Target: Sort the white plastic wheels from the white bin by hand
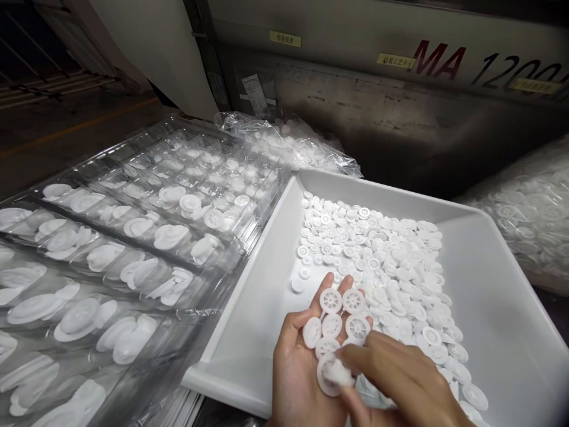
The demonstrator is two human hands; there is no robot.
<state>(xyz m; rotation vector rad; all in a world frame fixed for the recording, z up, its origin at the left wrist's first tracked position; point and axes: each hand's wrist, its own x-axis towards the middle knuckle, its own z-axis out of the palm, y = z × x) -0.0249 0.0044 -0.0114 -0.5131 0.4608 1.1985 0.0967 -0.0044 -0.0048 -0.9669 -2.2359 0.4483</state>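
My left hand [296,376] is turned palm up over the near edge of the grey-white bin [235,332]. Its fingers are slightly curled around several small white plastic wheels [331,300] with spokes, lying across palm and fingers. My right hand [400,373] reaches over the palm from the right. Thumb and fingertips pinch a blurred white wheel [340,372] just above the others. Beyond both hands, a heap of loose white wheels [382,255] covers the bin's floor. Part of the left palm is hidden under the wheels and the right hand.
Clear plastic trays [249,237] with many compartments stand stacked at the left, with white pieces in most compartments. A clear bag [293,145] of white pieces lies behind them. Another full bag [528,213] sits at the right. A large machine [355,95] closes off the back.
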